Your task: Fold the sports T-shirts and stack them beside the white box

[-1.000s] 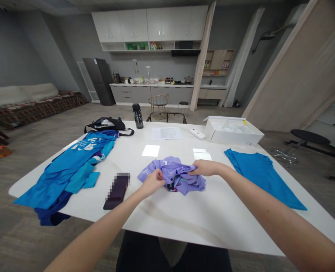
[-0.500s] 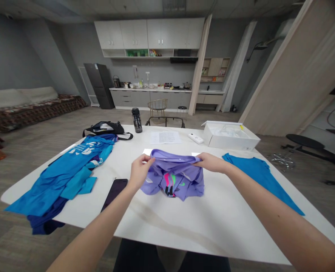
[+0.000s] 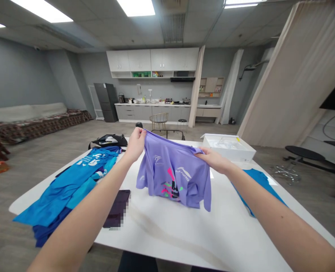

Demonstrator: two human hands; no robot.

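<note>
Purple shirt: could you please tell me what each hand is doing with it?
Left hand: closed on the purple shirt's top edge.
Right hand: closed on the same edge, farther right.

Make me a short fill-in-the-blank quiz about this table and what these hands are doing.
The left hand and right hand hold up a shirt coloured mainly ____.
The open box on the table is ____.
From the person's view, the dark phone lies to the shirt's ____.

Missing words: purple; white; left.
</note>
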